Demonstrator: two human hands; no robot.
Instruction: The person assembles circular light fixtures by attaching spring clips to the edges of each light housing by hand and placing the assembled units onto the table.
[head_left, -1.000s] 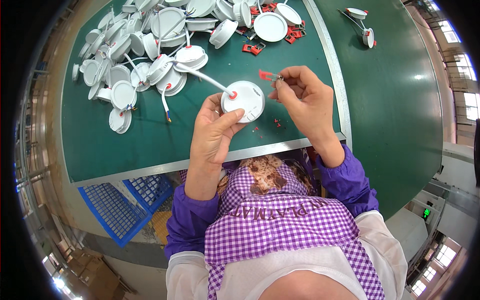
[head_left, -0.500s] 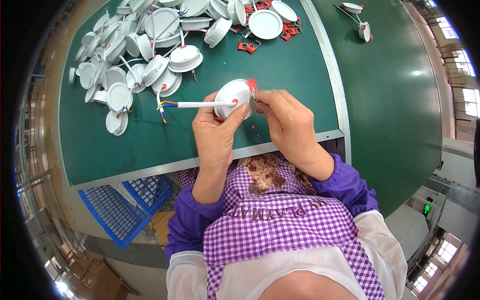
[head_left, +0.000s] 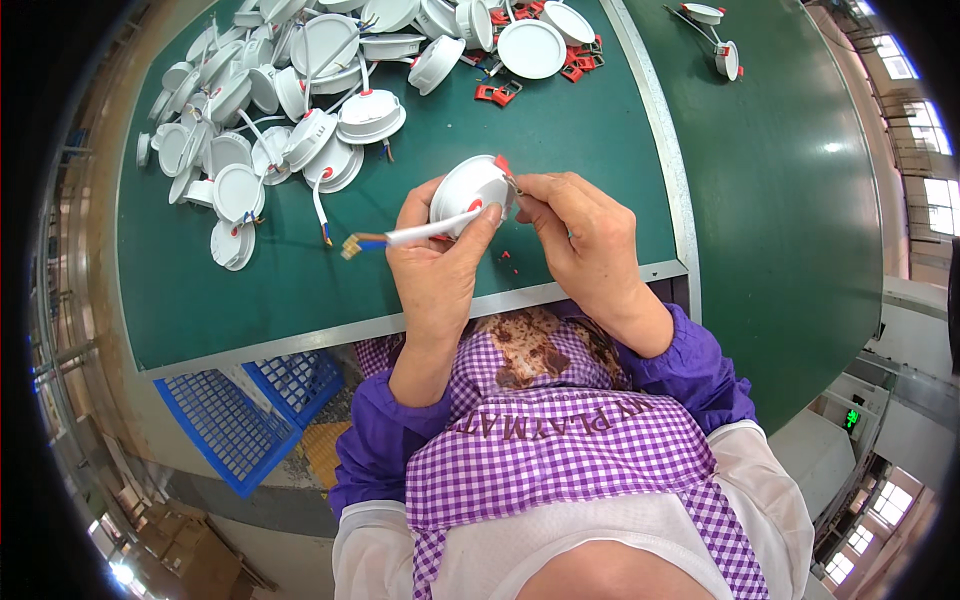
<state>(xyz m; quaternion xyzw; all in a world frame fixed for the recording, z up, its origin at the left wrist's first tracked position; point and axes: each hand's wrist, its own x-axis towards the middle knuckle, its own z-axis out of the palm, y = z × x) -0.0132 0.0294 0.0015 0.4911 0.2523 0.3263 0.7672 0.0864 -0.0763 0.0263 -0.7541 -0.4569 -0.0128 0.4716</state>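
Note:
My left hand (head_left: 436, 262) is closed round a round white downlight (head_left: 464, 190), its thumb pressed on the back near the red cable entry. From that entry a white cable (head_left: 420, 232) runs left, ending in bare blue and brown wires and a yellowish tip. A red clip (head_left: 502, 163) sits at the downlight's upper right rim, with a small metal spring (head_left: 515, 185) beside it. My right hand (head_left: 585, 230) pinches that spring between thumb and index finger; its far end is hidden by the fingertips.
Many white downlights (head_left: 325, 45) with cables lie heaped at the far left of the green table (head_left: 590, 130). Loose red clips (head_left: 497, 93) lie near the heap. Two more lights (head_left: 728, 60) rest on the right-hand surface. A blue basket (head_left: 225, 430) stands below the front edge.
The downlight has turned slightly in my left hand, and its cable end has swung down and toward me. My right hand has shifted slightly right, still at the clip.

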